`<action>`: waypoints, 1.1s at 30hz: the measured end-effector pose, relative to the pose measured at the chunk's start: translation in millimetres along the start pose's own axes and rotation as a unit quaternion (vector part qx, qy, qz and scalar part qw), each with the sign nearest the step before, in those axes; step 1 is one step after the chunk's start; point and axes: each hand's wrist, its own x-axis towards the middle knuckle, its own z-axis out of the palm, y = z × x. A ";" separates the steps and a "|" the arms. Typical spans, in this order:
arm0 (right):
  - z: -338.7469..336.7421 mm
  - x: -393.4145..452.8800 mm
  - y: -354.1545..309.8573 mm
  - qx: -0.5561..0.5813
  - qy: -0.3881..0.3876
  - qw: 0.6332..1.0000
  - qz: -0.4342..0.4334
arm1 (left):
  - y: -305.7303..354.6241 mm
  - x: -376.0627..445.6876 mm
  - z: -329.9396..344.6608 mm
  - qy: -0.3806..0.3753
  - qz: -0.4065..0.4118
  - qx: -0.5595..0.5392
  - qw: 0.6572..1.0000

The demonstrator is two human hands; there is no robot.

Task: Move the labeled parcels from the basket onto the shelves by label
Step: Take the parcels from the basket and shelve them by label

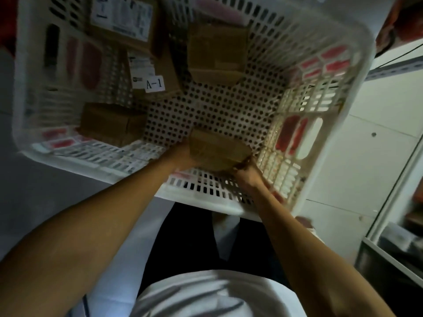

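Both my left hand and right hand grip a small cardboard parcel inside the white basket, at its 6 o'clock wall; an A-1 parcel lies toward 11 o'clock.

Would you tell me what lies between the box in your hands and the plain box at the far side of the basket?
In the head view, only bare perforated basket floor separates the held box from the far plain box.

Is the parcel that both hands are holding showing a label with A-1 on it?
No: the parcel held by the left hand and right hand shows plain brown cardboard.
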 end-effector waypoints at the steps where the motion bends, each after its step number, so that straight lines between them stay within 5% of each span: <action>1: 0.5 0.8 -1.1 0.018 -0.014 1.000 -0.016 | 0.2 -7.3 -0.8 -0.027 0.028 0.059 0.998; 3: -1.2 10.3 12.5 0.038 -0.028 0.998 -0.033 | 0.3 -15.0 -1.9 -0.063 0.052 0.044 0.996; 10: -23.3 -40.9 -22.3 -0.005 -0.044 0.999 -0.025 | -3.5 -35.3 17.9 0.041 0.157 0.107 0.981; 15: -26.2 -12.2 -13.0 0.014 -0.071 0.996 -0.055 | 2.6 -18.8 18.0 0.014 0.054 0.015 0.998; 20: -11.5 3.9 -12.2 0.144 -0.068 0.987 -0.016 | 12.0 -10.8 22.3 0.057 0.164 0.104 0.979; 26: -11.5 -28.7 -16.6 0.159 -0.064 0.985 -0.032 | 12.4 -51.0 10.6 0.028 0.171 0.067 0.982; 29: -21.5 -59.4 -21.3 0.155 -0.046 0.984 -0.074 | 3.0 -96.4 7.2 0.020 0.212 0.045 0.976; 33: -47.3 -103.3 -42.2 0.144 -0.038 0.976 -0.161 | -18.0 -154.6 16.4 0.110 0.283 0.025 0.953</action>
